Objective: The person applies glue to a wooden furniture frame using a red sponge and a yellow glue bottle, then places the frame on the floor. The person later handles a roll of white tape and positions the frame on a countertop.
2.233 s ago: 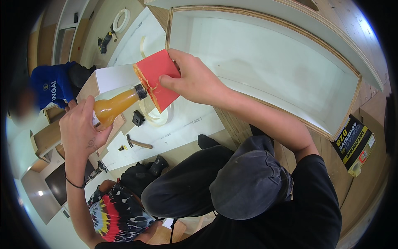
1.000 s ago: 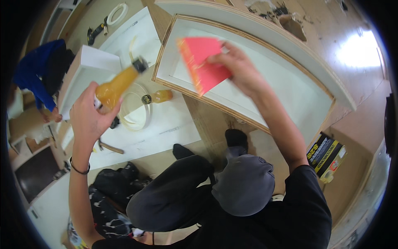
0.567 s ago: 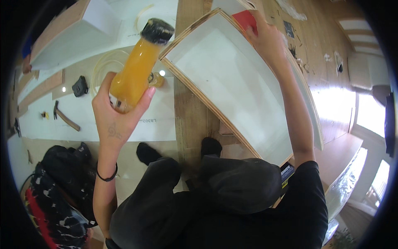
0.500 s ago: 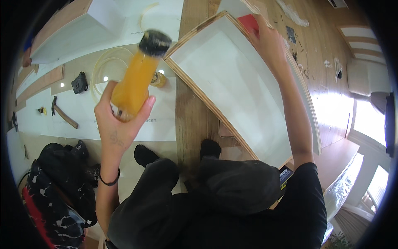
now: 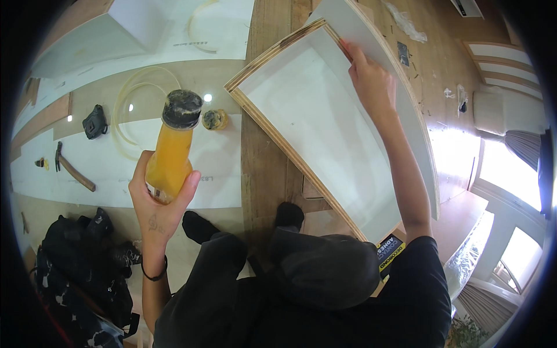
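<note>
Free: white box point(image 5: 307, 110) interior, from above; wooden floor strip point(image 5: 259, 168) left of it | Blocked: strip's near end by socked foot point(image 5: 289, 215); box's right edge by right hand point(image 5: 372, 81), long panel point(image 5: 371, 36); left corner flanked by bottle point(image 5: 172, 151)

The floor was beige point(image 5: 227, 74) at left and brown wood-grain point(image 5: 257, 162) along the middle and right. Two white sheets point(image 5: 107, 182) covered part of the beige area, one bearing a claw hammer point(image 5: 75, 171). A coil of pale banding point(image 5: 116, 110) lay across bare floor and sheet, between a black case point(image 5: 94, 122) and a small amber bottle point(image 5: 216, 119). An open white drawer box point(image 5: 319, 127) rested over the wood-grain, with crumpled plastic point(image 5: 405, 24) beyond it.
</note>
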### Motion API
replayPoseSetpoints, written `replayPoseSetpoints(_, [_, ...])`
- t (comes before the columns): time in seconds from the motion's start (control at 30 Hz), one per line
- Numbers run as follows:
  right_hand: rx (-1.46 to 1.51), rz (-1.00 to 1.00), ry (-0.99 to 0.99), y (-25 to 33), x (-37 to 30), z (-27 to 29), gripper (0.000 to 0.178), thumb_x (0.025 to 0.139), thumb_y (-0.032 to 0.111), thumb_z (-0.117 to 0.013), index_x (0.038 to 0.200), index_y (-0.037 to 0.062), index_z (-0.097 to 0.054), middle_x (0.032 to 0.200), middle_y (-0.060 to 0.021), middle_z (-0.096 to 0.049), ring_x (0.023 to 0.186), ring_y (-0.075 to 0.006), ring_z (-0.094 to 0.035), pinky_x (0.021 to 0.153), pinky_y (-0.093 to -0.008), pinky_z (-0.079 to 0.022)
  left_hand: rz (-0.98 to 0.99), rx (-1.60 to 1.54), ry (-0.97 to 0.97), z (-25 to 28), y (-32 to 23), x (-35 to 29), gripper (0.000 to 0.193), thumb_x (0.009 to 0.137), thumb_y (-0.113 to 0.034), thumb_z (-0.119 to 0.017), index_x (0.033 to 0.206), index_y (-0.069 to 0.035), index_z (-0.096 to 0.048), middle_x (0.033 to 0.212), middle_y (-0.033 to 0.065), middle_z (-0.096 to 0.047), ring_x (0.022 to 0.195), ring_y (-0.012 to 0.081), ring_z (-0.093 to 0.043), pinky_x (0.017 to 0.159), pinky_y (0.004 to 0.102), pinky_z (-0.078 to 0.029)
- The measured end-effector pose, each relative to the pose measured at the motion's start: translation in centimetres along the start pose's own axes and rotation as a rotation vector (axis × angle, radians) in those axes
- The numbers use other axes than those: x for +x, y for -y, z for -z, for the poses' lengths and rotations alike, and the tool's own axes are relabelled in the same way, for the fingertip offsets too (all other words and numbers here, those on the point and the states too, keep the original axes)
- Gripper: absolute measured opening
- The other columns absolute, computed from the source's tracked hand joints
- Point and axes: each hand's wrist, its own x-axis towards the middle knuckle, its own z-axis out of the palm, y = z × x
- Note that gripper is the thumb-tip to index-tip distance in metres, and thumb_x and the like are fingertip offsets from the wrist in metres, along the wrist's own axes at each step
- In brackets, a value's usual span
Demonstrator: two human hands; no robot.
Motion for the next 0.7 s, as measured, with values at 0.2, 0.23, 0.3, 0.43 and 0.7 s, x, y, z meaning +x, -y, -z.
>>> replayPoseSetpoints(0.2, [0.002, 0.076, 0.121, 1.5, -2.2, -1.0, 0.037, 0.084, 0.009, -0.063, 0.121, 0.0161, -0.062, 0.093, -0.0051, -0.072, 0.076, -0.0245, -0.07, 0.062, -0.0383, -0.058, -0.005, 0.04, 0.022, 0.2, 0.7, -0.4, 0.032, 0.077, -0.012, -0.08, 0.095, -0.001, -0.057, 0.082, 0.0025, -0.061, 0.075, 0.008, -0.055, 0.071, 0.024, -0.045])
replayPoseSetpoints(0.23, [0.037, 0.047, 0.257, 2.4, -2.8, -0.1, 0.037, 0.083, 0.008, -0.064, 0.12, 0.0159, -0.063, 0.094, -0.0046, -0.072, 0.076, -0.0232, -0.07, 0.062, -0.0377, -0.058, -0.003, 0.044, 0.026, 0.2, 1.0, -0.5, 0.032, 0.077, -0.012, -0.08, 0.096, -0.001, -0.057, 0.082, 0.0025, -0.061, 0.076, 0.008, -0.055, 0.071, 0.024, -0.045])
replayPoseSetpoints(0.3, [0.149, 0.087, 0.075, 3.8, -4.9, 0.8, 0.035, 0.082, 0.008, -0.066, 0.116, 0.0161, -0.065, 0.091, -0.0033, -0.072, 0.073, -0.0215, -0.069, 0.06, -0.0362, -0.057, -0.009, 0.043, 0.023, 0.3, 0.9, -0.7, 0.033, 0.076, -0.011, -0.08, 0.097, -0.001, -0.057, 0.083, 0.0026, -0.061, 0.077, 0.008, -0.055, 0.072, 0.0241, -0.045])
replayPoseSetpoints(0.43, [0.161, -0.023, -0.182, 2.4, -5.4, 1.9, 0.033, 0.082, 0.007, -0.069, 0.113, 0.0169, -0.067, 0.084, -0.0026, -0.072, 0.068, -0.0198, -0.069, 0.058, -0.0352, -0.056, 0.016, 0.002, 0.021, 0.4, 1.3, -1.2, 0.033, 0.076, -0.011, -0.08, 0.099, -0.001, -0.057, 0.085, 0.0027, -0.061, 0.078, 0.0081, -0.055, 0.073, 0.0241, -0.045])
replayPoseSetpoints(0.7, [0.186, -0.094, -0.134, -0.1, -3.3, 1.5, 0.03, 0.085, 0.008, -0.068, 0.113, 0.0163, -0.068, 0.082, -0.0031, -0.071, 0.068, -0.0225, -0.068, 0.057, -0.036, -0.055, 0.087, -0.048, 0.095, -0.1, 1.0, -1.2, 0.032, 0.076, -0.01, -0.08, 0.097, -0.001, -0.058, 0.083, 0.0029, -0.062, 0.075, 0.0084, -0.057, 0.072, 0.0242, -0.046])
